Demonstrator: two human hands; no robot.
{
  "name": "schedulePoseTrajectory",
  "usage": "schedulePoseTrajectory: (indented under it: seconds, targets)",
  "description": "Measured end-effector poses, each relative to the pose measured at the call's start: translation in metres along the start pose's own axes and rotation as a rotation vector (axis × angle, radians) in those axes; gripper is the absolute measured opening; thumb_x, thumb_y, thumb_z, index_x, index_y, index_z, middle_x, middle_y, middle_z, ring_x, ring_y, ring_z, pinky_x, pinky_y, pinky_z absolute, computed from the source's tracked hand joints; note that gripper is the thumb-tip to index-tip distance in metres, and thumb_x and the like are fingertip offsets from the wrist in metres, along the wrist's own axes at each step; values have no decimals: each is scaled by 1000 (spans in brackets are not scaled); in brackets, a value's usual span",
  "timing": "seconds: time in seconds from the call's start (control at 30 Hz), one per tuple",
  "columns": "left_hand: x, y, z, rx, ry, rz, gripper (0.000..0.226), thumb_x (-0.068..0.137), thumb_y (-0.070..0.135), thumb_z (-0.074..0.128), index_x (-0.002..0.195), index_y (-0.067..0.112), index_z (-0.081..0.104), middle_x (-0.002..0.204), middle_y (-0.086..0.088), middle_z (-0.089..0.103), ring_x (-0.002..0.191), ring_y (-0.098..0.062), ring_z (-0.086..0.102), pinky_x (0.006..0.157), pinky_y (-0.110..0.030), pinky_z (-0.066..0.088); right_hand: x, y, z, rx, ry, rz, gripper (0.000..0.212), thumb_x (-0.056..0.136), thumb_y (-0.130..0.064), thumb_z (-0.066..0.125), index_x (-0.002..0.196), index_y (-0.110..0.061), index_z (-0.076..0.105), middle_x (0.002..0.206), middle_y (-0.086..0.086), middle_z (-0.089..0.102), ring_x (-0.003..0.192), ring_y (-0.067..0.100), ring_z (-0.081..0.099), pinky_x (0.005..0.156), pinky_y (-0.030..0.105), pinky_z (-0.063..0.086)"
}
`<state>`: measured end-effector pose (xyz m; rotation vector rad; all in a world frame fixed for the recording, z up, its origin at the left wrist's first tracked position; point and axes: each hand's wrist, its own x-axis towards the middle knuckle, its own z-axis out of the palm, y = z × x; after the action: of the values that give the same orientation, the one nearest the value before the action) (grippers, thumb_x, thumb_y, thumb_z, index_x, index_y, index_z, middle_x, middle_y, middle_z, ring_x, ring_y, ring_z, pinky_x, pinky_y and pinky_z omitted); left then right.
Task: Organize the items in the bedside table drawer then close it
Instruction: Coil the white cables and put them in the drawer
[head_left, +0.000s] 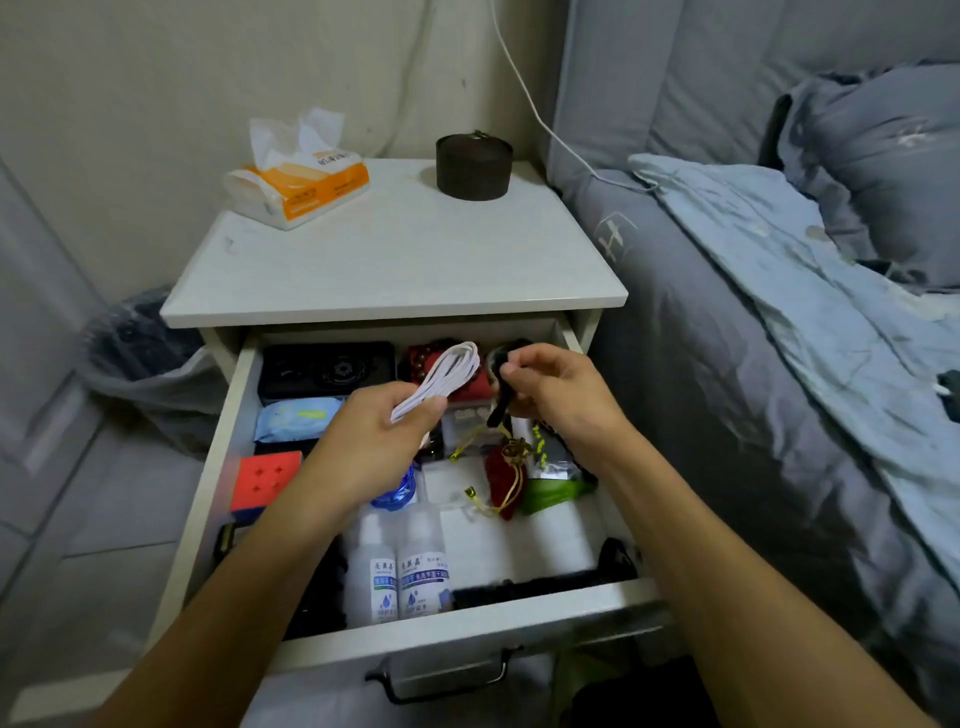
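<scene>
The white drawer (239, 395) of the bedside table stands pulled out and full of items. My left hand (379, 431) holds a coiled white cable (447, 376) above the drawer's middle. Just to its right, my right hand (556, 395) pinches a small black object (500, 402) that hangs down over the drawer's back right. Inside lie a black case (327, 366), a blue wipes pack (296, 418), a red cube (265, 480), two white bottles (397, 566), a red pouch with gold cord (504, 478) and a green packet (556, 491).
On the table top (395, 260) sit a tissue pack (298, 179) and a dark round box (474, 165). A bed with grey-blue bedding (779, 312) is close on the right. A bin with a bag (150, 358) stands left. The drawer handle (441, 675) faces me.
</scene>
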<state>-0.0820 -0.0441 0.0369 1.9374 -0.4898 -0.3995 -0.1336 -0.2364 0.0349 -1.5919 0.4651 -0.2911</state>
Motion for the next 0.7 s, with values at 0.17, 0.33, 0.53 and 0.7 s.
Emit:
schedulePoseTrajectory:
  seconds: [0.17,0.33,0.53,0.7]
  targets:
    - [-11,2,-5,-242,-89,-32,20,100,27,55,89,15,67,56,2,38,41,-10,24,43,-20,20,-30,-16,6,172,-58,48,10,93,-1,58,96,-8,66,76,5,67,62,15,62,62,31,55]
    - [-22,6,-10,-367,-140,-7,20,101,23,53,96,7,64,60,0,34,43,-10,19,39,-18,19,-55,-26,8,257,-144,32,23,91,9,55,87,-11,66,71,8,64,56,17,57,53,27,51]
    - [-41,0,-12,-406,-115,-26,31,100,24,53,106,-6,56,61,-1,36,43,-10,21,40,-19,17,-67,-25,5,132,-166,-26,44,88,11,57,100,-29,71,70,-2,62,58,15,58,60,29,48]
    - [-53,-3,-13,-412,-102,-34,22,100,25,54,103,7,65,62,-2,38,43,-9,24,39,-20,20,-76,-27,6,-36,-128,-83,32,91,4,56,100,-21,72,76,-3,68,61,12,63,65,27,49]
